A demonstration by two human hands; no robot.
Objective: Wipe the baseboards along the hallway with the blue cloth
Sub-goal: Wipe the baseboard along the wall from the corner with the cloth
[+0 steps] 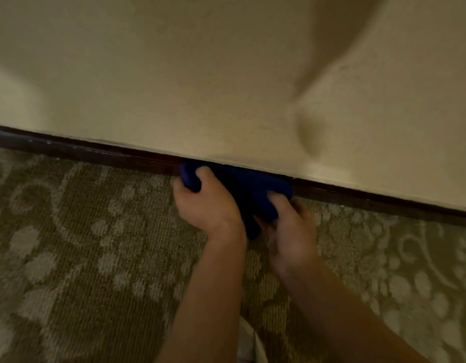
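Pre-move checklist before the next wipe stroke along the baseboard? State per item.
1. Blue cloth against the baseboard: ok, it covers the strip at the wall.
2. Left hand grips the cloth's left end: ok.
3. Right hand holds the cloth's right end: ok, though blurred.
4. Baseboard visible on both sides of the cloth: ok.
5. Carpet beside the stroke free of obstacles: ok.
6. Dust left on the wood: cannot tell; pale specks show at left.
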